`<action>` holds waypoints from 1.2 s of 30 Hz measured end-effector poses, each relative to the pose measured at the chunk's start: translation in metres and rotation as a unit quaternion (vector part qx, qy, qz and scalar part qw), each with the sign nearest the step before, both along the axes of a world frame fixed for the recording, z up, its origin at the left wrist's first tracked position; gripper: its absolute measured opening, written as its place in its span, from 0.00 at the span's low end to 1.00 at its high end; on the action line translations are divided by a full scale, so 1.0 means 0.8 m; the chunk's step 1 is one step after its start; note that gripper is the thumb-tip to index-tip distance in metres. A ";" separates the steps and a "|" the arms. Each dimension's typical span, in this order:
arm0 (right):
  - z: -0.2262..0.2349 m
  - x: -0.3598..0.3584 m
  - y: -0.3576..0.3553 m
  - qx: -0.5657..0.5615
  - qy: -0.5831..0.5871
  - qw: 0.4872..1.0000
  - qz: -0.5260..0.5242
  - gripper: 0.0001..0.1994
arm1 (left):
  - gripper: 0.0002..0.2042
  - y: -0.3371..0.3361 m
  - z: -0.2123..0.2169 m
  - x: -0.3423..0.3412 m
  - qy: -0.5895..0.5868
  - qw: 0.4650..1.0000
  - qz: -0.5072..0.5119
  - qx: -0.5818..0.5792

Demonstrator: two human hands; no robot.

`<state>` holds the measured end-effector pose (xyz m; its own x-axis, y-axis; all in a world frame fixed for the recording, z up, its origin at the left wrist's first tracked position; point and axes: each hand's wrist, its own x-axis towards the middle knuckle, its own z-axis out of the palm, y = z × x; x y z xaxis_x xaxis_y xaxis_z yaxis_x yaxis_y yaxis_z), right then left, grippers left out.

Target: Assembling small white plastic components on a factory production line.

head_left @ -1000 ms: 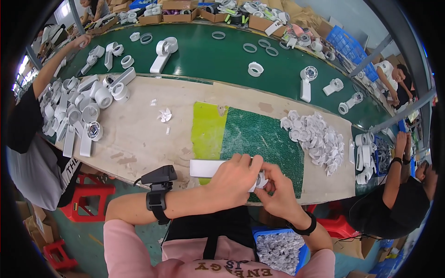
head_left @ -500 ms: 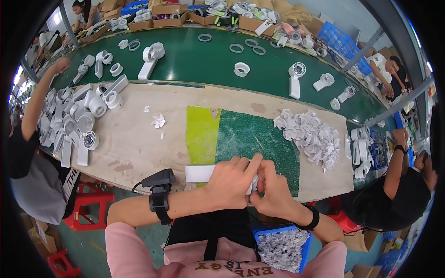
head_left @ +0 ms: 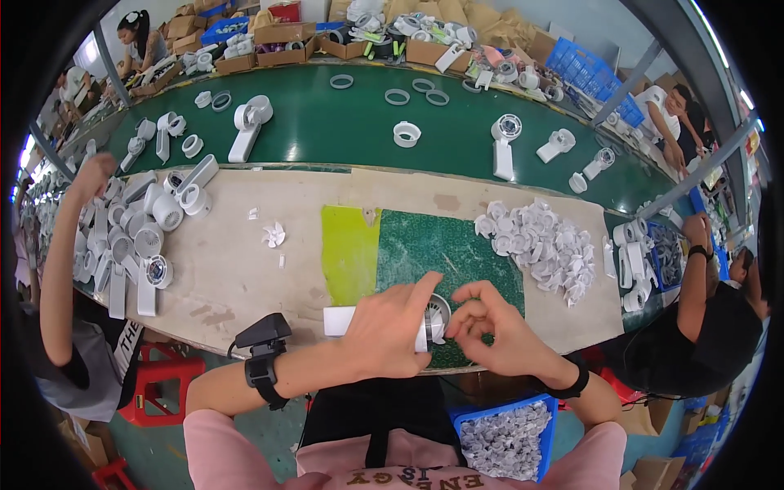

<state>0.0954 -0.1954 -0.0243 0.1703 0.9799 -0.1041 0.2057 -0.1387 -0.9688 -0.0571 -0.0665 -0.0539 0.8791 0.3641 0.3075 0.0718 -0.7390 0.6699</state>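
My left hand (head_left: 382,328) is closed around a white handheld fan (head_left: 336,321). Its flat handle sticks out to the left, and its round head faces right, partly covered by my fingers. White blades show inside the head's ring. Just right of the head is my right hand (head_left: 500,333), fingers bent and apart, with nothing visible in them. Both hands are over the near edge of a dark green mat (head_left: 437,253). Beyond them, to the right, lies a heap of small white fan impellers (head_left: 543,245).
A lime strip (head_left: 349,245) borders the mat; a loose impeller (head_left: 274,235) lies to its left. White fan bodies (head_left: 149,237) are heaped at far left. Fan parts and grey rings (head_left: 398,97) sit on the green belt (head_left: 318,131). A blue crate (head_left: 549,441) stands below. Co-workers sit on both sides.
My right hand has come away from the fan head to the right, its fingers spreading. The head's ring and blades now show. My left hand keeps its hold on the fan.
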 end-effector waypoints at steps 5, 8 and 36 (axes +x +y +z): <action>-0.013 0.000 -0.002 0.045 -0.296 0.951 0.080 0.04 | 0.40 -0.003 0.005 -0.004 0.026 0.999 -0.020 0.008; -0.025 -0.020 -0.005 0.082 -0.362 0.925 0.076 0.04 | 0.38 -0.007 0.001 0.000 0.009 1.000 -0.017 0.008; -0.008 0.302 0.196 -0.184 -0.518 0.825 -0.132 0.20 | 0.28 0.186 0.051 0.180 -0.071 0.985 0.103 -0.119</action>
